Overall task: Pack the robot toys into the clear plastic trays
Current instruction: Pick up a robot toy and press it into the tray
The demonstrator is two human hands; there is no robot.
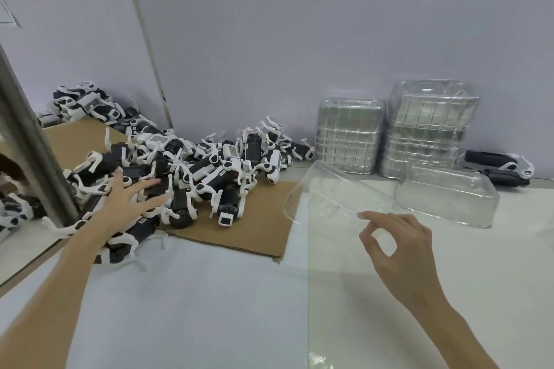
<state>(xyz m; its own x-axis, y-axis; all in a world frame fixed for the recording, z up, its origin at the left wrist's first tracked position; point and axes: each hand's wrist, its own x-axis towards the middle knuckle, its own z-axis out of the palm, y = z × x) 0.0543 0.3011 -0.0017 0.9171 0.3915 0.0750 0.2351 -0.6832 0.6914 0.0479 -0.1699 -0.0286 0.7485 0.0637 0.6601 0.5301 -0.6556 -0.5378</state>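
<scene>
**Table** (209, 293): white, matt surface. A flat brown cardboard sheet (254, 228) lies on its left part.

**Robot toys** (209, 165): hard plastic, with black bodies and bent white legs. They are heaped loose and tangled on the cardboard, and the heap runs back along the wall toward the far left corner.

**Left hand** (126, 198): lies on the near left of the heap, fingers straight and spread, grip released.

**Right hand** (395, 246): thumb and forefinger curl into a ring, the grip pinching the near rim of a clear tray (329, 189). The tray is thin, glossy, moulded plastic, held tilted above the table just right of the cardboard. Because the plastic is transparent, the exact point of contact is hard to see.

**Tray stock:** the left tray stack (347, 135) and the taller right tray stack (428, 129) stand against the wall. Both are nested and show a ribbed grid pattern. A single tray (446, 201), a rounded rectangle, lies upturned in front of them.

**Packed tray** (497, 165): behind the single tray at far right, holding black-and-white toy parts under clear plastic. The count cannot be told.

**Metal post** (33, 141): grey, rising at the left edge.
</scene>
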